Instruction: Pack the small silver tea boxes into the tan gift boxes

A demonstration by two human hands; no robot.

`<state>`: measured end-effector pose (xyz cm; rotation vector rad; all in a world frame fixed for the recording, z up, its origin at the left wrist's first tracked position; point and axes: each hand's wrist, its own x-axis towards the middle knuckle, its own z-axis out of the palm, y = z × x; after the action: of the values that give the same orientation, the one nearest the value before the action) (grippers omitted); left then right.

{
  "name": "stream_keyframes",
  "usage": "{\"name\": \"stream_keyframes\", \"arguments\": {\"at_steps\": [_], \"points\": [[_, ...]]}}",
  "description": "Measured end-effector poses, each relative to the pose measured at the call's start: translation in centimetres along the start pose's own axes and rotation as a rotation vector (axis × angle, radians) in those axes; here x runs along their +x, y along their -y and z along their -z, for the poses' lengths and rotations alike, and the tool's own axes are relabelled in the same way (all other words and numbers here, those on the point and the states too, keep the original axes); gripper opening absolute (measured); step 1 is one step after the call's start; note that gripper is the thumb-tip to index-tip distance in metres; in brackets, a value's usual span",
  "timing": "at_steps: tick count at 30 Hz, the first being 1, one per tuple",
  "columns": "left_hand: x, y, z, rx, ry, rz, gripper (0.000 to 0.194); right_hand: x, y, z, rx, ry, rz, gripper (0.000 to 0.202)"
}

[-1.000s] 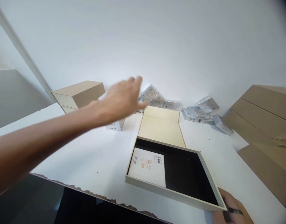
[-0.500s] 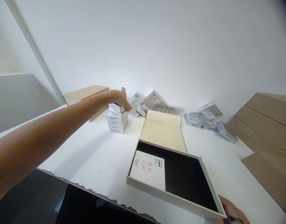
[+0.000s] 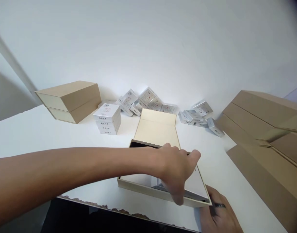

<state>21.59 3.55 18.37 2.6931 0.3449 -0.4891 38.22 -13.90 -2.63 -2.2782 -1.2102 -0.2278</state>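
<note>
Left hand (image 3: 175, 174) grasps 1 silver packet (image 3: 195, 184), lowering it into the open gift box (image 3: 148, 189) near the tabletop's (image 3: 53, 136) front edge. Right hand (image 3: 217, 215) grips the box's near corner. Keep the packet flat, seated against the right wall.

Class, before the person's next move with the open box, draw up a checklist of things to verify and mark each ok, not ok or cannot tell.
1. Open box lies flat on the table: ok.
2. Lid folded fully back: ok.
3. Right hand steadies the box's near corner: ok.
4. Left hand holds a small silver box firmly: cannot tell, the hand hides it.
5. Free space inside the box: cannot tell.
6. Stack of silver boxes upright: ok.
</note>
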Motion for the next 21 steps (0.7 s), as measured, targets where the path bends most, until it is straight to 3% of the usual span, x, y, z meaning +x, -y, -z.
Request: {"name": "stream_keyframes", "arguments": {"at_steps": [2,6,10,15,19,21], "points": [[0.3,0.3,0.2,-0.028,0.059,0.026,0.082,-0.1,0.6,0.1,-0.008,-0.035,0.002,0.033],[-0.3,1.0,1.2,-0.124,0.030,0.081,0.085,-0.1,2.0,0.5,0.011,-0.023,-0.011,0.034],[-0.4,1.5,0.6,-0.109,0.070,0.127,0.081,-0.2,3.3,1.0,0.069,-0.005,-0.068,0.032],[-0.5,2.2,-0.1,-0.141,-0.057,0.198,0.069,-0.4,4.6,1.3,0.117,-0.040,-0.078,0.028],[-1.0,2.6,0.2,-0.213,-0.138,0.259,0.080,-0.5,4.6,1.2,0.149,-0.054,-0.043,0.027],[-0.7,2.6,-0.5,-0.245,-0.134,0.222,0.088,-0.5,4.4,1.2,0.156,-0.053,-0.036,0.026]]}}
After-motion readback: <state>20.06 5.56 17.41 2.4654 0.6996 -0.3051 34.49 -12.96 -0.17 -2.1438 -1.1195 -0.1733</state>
